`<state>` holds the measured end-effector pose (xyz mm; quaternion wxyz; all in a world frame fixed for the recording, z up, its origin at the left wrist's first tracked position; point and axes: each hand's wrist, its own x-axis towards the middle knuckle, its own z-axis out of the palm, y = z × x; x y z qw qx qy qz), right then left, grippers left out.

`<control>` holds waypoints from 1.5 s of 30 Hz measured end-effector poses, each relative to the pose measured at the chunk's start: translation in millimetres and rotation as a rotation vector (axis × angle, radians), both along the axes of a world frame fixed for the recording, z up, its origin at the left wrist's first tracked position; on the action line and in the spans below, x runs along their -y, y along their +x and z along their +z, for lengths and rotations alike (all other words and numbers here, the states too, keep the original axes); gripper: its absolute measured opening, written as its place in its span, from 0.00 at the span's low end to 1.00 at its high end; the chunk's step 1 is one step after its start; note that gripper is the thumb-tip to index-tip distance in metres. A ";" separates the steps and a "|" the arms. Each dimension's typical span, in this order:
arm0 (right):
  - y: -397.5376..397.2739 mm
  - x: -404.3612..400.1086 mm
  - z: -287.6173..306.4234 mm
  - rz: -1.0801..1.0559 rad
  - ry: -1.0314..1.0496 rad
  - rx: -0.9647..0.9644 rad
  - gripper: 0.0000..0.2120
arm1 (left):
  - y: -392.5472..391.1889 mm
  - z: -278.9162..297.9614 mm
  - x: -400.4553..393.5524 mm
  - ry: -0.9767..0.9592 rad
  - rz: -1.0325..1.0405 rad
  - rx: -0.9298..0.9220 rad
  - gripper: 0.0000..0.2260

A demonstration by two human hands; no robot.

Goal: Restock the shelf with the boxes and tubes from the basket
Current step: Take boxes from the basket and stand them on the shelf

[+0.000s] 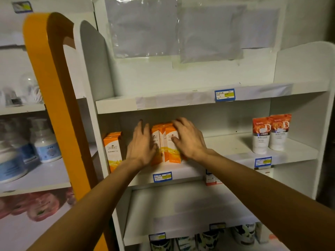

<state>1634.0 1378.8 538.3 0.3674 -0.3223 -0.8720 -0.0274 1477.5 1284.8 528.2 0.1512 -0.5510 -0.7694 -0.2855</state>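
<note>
- Left hand [141, 145]: forearm reaches up from the lower left; palm faces right, laid flat against the left side of the group of orange boxes [165, 144]. Its fingers [140, 128] are straight and point toward the back of the shelf; they press and curl round nothing
- Right hand [188, 138]: forearm reaches in from the lower right; palm lies over the top and right side of the same group. Its fingers [178, 123] are spread and only slightly bent across the box tops, the thumb resting on the front face of the nearest box. The hand presses, no pinch is visible
- The group is held between the two palms, standing on the middle shelf [226, 144], left of centre
- Shelf unit: white, with rounded side panels; blue-framed price labels [162, 177] on the front edges. The upper shelf [181, 101] has taped paper along its edge. Clear plastic sleeves [145, 28] are fixed to the back wall above
- An orange frame [59, 98] separates this unit from a neighbouring shelf on the left carrying white bottles [45, 142]
- Orange boxes: upright, long axis vertical, printed fronts facing the person
- A further pair of orange boxes [112, 151] stands apart at the left end, also upright
- Two tubes [270, 133] stand cap-down at the right end, well apart from the boxes, long axis vertical
- The lowest shelf holds black-and-white packs [208, 240], partly cut off
</note>
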 end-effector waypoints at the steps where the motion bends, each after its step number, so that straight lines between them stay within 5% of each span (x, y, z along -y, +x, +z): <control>1: 4.4 2.1 0.0 0.012 0.009 -0.002 0.27 | 3.3 0.3 2.0 -0.009 -0.002 -0.046 0.37; 7: 47.2 14.1 -7.2 -0.022 0.024 0.007 0.23 | 33.0 -1.1 13.4 -0.031 -0.067 -0.277 0.35; 14: 133.0 22.5 -67.2 -0.209 -0.144 0.379 0.32 | 91.6 -36.8 8.4 -0.166 -0.172 -0.279 0.34; 22: 217.9 28.8 -122.7 -0.304 -0.287 0.444 0.32 | 168.9 -106.8 -6.7 -0.320 -0.301 -0.276 0.34; 28: 290.9 37.6 -209.2 -0.390 -0.476 0.517 0.33 | 232.7 -195.7 -5.1 -0.560 -0.463 -0.192 0.33; 39: 359.2 55.8 -418.8 -0.443 -0.934 0.632 0.33 | 297.5 -373.1 -31.0 -1.009 -0.760 -0.138 0.17; 45: 356.6 57.9 -501.2 -0.358 -1.162 0.661 0.27 | 304.4 -452.2 -43.1 -1.228 -0.743 -0.103 0.20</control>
